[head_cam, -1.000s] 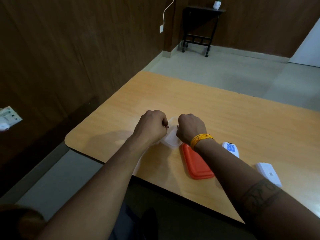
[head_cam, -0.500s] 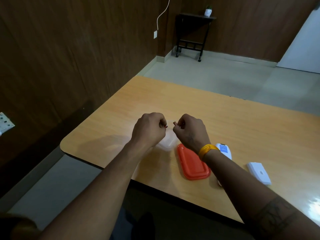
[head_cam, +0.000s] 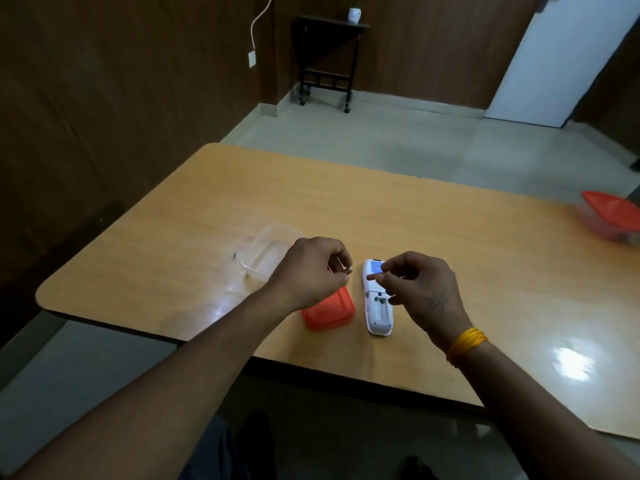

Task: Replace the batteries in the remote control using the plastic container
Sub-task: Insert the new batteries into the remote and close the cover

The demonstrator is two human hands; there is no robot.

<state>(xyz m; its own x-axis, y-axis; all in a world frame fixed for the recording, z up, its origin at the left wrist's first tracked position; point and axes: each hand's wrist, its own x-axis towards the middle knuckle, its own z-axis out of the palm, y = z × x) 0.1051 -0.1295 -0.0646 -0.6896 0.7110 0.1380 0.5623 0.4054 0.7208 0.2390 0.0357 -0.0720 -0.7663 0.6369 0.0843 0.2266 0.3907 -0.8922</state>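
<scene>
A white remote control [head_cam: 378,315] lies back-up on the wooden table [head_cam: 450,244] with its battery compartment open. My right hand [head_cam: 420,287] hovers over its upper half, thumb and forefinger pinched on a small battery that is mostly hidden. My left hand [head_cam: 310,270] is just left of the remote, closed on a battery [head_cam: 349,269] whose metal tip pokes out. The clear plastic container [head_cam: 265,252] stands open behind my left hand. Its orange lid [head_cam: 330,311] lies flat beside the remote, partly under my left wrist.
A second container with an orange lid [head_cam: 611,216] sits at the table's far right edge. The table's near edge runs under my forearms. A dark side table [head_cam: 327,60] stands on the floor by the back wall.
Both hands have moved right, from above the clear container to beside and over the remote. The container is now uncovered, and the view has shifted to the right.
</scene>
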